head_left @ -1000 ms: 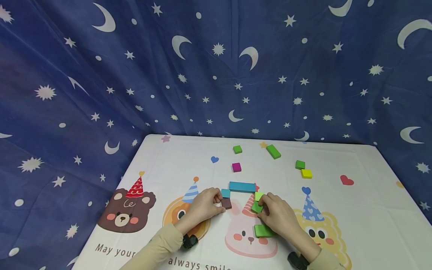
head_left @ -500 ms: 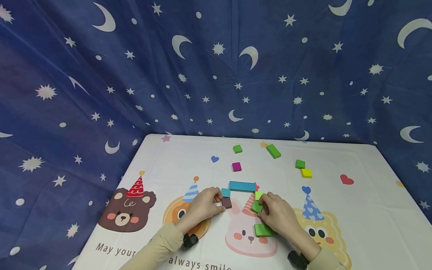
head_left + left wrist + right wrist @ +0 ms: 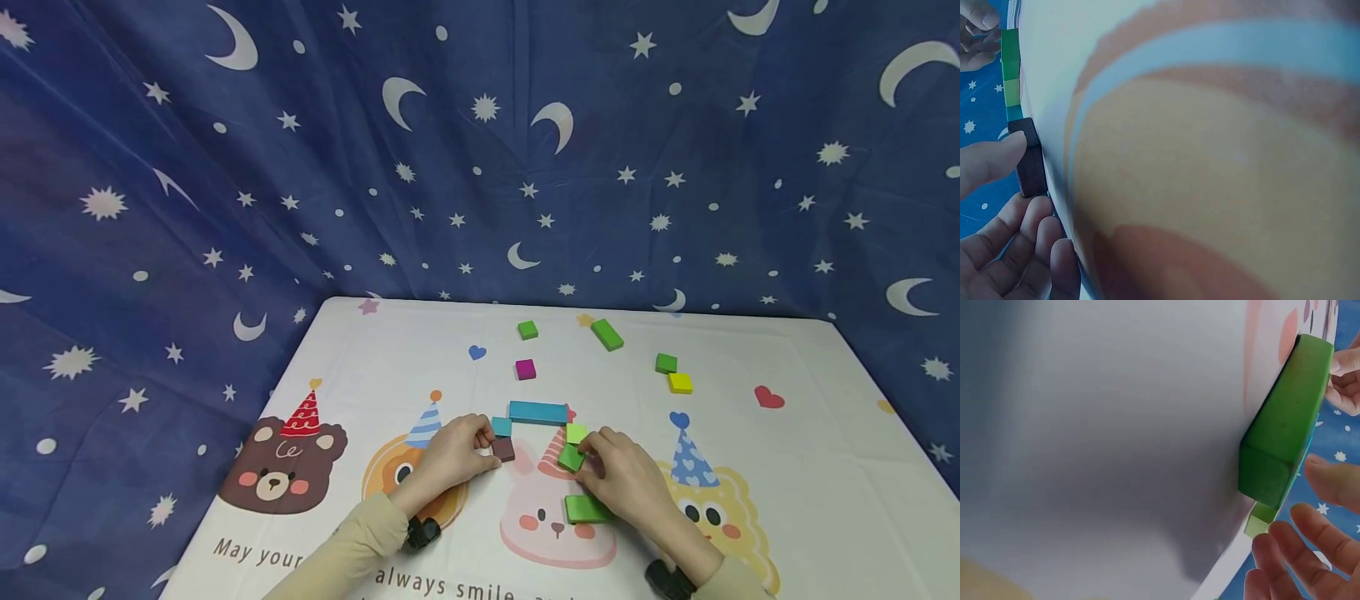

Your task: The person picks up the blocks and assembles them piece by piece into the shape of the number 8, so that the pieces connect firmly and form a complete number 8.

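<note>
In the head view my left hand [image 3: 452, 458] pinches a small dark brown block [image 3: 503, 449]. The left wrist view has the thumb against the brown block [image 3: 1032, 159] and fingertips at its other end. A small blue block [image 3: 502, 427] sits just behind it. My right hand [image 3: 628, 477] is beside a small green block [image 3: 571, 457], its thumb and fingers spread apart in the right wrist view. Behind that one sits a lime block [image 3: 577, 433]. A long blue block [image 3: 538, 412] spans the back between the two columns. Nearer lies a longer green block [image 3: 588, 509], partly under my right hand.
Farther back lie a magenta block [image 3: 526, 369], a small green block [image 3: 528, 330], a long green block [image 3: 607, 335], and another green block [image 3: 666, 363] touching a yellow block [image 3: 680, 383]. A starry blue curtain [image 3: 480, 167] hangs behind the white table [image 3: 840, 433].
My right fingers have shifted slightly to the right, off the small green block, leaving more of it and the lime block showing. The left hand and the blocks stay in place.
</note>
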A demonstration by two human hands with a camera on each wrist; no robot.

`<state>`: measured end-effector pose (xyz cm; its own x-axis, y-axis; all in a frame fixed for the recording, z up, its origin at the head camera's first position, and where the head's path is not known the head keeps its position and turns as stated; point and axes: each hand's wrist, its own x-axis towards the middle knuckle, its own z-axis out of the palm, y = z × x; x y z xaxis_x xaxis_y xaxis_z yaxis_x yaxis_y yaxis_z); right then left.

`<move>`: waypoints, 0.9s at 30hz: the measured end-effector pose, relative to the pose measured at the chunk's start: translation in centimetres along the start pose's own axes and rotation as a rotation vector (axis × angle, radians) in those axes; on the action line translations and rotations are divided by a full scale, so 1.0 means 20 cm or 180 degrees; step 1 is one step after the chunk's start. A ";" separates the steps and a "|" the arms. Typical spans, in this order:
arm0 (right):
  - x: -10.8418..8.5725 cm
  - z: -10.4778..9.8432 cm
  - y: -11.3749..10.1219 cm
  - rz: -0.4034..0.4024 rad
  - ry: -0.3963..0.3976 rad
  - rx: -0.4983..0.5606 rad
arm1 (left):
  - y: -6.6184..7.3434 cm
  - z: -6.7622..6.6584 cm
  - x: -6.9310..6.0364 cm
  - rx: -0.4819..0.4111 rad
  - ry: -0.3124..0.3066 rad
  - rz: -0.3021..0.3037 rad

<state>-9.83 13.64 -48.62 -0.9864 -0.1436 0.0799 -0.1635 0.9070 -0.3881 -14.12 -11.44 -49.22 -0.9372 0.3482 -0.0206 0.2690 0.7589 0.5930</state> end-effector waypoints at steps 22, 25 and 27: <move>-0.13 -0.06 0.05 -0.0072 -0.0110 0.0051 | 0.00 0.00 0.00 -0.0007 -0.0023 -0.0041; -0.15 -0.05 0.06 -0.0122 -0.0143 0.0057 | 0.00 0.00 0.00 -0.0005 -0.0027 -0.0047; -0.16 -0.05 0.06 -0.0109 -0.0180 0.0067 | 0.00 0.00 0.00 -0.0007 -0.0029 -0.0055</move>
<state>-6.86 15.49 -48.43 -0.9795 -0.1972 0.0418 -0.1971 0.8927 -0.4052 -14.13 -11.40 -49.24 -0.9396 0.3400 -0.0382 0.2521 0.7636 0.5944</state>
